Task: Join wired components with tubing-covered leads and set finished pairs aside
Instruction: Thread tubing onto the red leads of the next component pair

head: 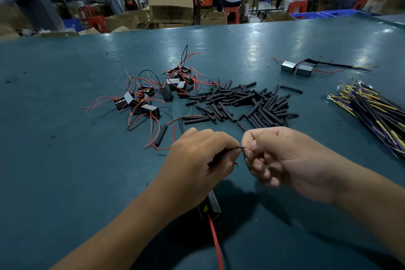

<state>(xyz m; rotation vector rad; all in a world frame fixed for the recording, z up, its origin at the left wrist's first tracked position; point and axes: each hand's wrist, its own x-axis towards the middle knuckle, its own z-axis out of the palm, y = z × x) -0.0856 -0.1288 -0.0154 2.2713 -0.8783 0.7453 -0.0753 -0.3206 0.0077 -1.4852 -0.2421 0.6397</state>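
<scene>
— Well, can any writing or brand be read?
— None; the small boxes are too blurred for lettering to be made out.
— And the grip?
— A thin black lead (232,149) is pinched between the left hand (197,160) and the right hand (282,160), fingers curled on it from both sides. A black component (213,204) with a red wire (215,241) is seen under the left wrist.
— The rest?
— Beyond the grip lies the tubing pile (243,103); beyond and left, the loose components (151,94); far right, one joined pair (297,69) and the lead bundle (372,109) — all on the green table (65,171).
</scene>
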